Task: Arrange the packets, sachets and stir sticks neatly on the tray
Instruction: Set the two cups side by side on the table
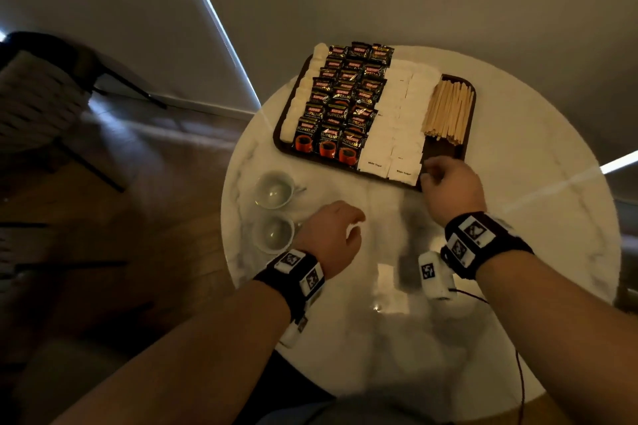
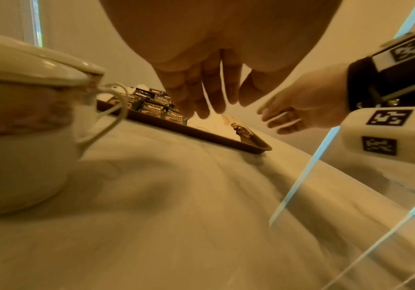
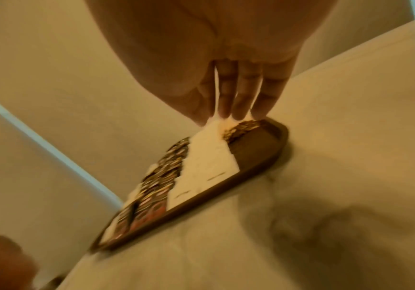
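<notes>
Two cups (image 1: 272, 210) beside left hand (image 1: 331, 235) — tray (image 1: 466, 148) beyond.

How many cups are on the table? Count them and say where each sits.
2. The far cup stands on the table left of the tray's near corner. The near cup stands just before it, beside the left hand. No others show.

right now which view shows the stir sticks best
The head view: the stir sticks lie in full as a bundle at the tray's right end. The left wrist view catches only their near ends, low and blurred; the right wrist view shows a blurred patch.
</notes>
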`<move>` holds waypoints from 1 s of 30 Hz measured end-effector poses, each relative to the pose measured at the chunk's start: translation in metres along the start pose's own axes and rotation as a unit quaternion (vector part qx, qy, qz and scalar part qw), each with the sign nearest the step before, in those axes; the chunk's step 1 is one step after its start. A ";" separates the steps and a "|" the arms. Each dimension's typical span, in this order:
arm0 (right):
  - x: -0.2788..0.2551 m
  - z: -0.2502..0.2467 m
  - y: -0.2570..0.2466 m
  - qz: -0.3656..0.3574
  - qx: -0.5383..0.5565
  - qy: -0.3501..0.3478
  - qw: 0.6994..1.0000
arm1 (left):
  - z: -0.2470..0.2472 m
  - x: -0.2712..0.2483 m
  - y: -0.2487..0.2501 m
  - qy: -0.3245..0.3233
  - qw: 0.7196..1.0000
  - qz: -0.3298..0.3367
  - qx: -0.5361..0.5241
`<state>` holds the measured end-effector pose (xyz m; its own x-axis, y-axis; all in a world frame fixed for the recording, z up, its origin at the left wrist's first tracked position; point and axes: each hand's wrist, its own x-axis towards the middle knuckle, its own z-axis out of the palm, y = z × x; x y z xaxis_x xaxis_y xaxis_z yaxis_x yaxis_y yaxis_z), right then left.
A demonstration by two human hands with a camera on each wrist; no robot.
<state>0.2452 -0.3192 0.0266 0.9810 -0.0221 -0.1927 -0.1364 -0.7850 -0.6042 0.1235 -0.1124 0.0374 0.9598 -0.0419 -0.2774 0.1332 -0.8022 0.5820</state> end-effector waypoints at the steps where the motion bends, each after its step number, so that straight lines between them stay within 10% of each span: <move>1: -0.012 0.004 -0.009 -0.040 0.003 -0.038 0.998 | -0.001 -0.015 -0.005 0.013 1.000 0.001 -0.013; 9: -0.071 0.076 -0.069 -0.182 -0.036 -0.297 0.937 | 0.010 -0.120 -0.100 0.086 0.965 -0.218 -0.120; 30: -0.150 0.150 -0.102 -0.114 0.028 -0.377 0.919 | 0.011 -0.119 -0.137 0.162 0.859 -0.297 -0.384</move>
<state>0.0911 -0.1432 0.0012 0.6129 0.5910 -0.5244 0.0341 -0.6829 -0.7297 -0.0116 -0.0045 -0.0178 0.6680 0.5071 -0.5446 0.6275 0.0095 0.7785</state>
